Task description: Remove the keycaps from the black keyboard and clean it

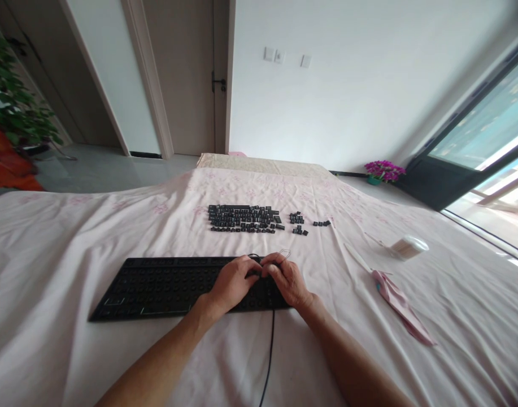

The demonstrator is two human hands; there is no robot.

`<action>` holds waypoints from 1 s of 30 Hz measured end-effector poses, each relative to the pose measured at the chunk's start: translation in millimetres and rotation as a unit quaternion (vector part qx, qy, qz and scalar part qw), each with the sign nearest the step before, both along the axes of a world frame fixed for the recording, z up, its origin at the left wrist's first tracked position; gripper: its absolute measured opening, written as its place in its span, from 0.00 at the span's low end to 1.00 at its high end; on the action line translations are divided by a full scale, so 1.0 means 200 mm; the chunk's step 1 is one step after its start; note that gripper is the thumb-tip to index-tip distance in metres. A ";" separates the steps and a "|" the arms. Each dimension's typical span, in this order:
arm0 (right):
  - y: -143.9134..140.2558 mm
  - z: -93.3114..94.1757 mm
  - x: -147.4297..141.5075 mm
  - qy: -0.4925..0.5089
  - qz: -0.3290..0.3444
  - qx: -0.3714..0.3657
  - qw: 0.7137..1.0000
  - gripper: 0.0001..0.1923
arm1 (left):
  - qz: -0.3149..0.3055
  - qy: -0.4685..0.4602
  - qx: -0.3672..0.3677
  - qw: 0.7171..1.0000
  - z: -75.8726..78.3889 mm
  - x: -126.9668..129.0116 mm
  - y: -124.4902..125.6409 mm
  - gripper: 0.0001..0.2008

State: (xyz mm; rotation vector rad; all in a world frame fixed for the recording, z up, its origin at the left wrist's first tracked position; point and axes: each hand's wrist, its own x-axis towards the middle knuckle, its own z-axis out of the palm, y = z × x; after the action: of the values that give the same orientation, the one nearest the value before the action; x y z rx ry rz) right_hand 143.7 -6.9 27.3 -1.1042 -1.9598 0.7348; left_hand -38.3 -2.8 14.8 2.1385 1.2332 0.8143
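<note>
Black keyboard [165, 282] lies well in from the far edge of a pink floral cloth [93, 232]; both hands are at its right end. Right hand [289, 282]: fingers closed on a thin wire tool [286, 252]. Left hand [233, 282]: fingers bunched; cannot tell whether they grip anything. Technique: brace the board, apply light, vertical force. Loose keycaps [242, 217] sit beyond, cloth creased. Room: white wall [326, 107], closed door [180, 73], magenta flowers [384, 169] past the far edge.

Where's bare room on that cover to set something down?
The cover lies bare left of the keyboard and left of the loose keycaps. It is crowded at the keyboard's right end, where the left hand and right hand meet, and among the keycaps; a white container and pink cloth sit farther right.
</note>
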 end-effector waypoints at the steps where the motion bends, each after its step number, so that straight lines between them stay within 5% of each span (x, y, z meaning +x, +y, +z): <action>1: 0.00 0.00 0.00 0.010 0.000 0.002 1.000 0.13 | 0.001 0.012 0.005 1.000 0.01 0.01 0.00 0.08; 9: -0.01 -0.03 0.01 0.013 -0.013 0.027 0.999 0.18 | 0.018 0.056 0.052 0.997 -0.01 0.10 0.03 0.03; 30: -0.02 -0.09 0.02 0.011 0.028 0.073 0.997 0.15 | 0.004 0.042 0.091 0.995 -0.05 0.11 0.02 0.13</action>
State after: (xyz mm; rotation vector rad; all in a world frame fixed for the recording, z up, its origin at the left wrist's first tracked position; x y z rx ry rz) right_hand 147.1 -11.2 10.2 -0.9533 -1.9979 0.6209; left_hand -16.5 1.6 4.0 2.3371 1.2521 0.8772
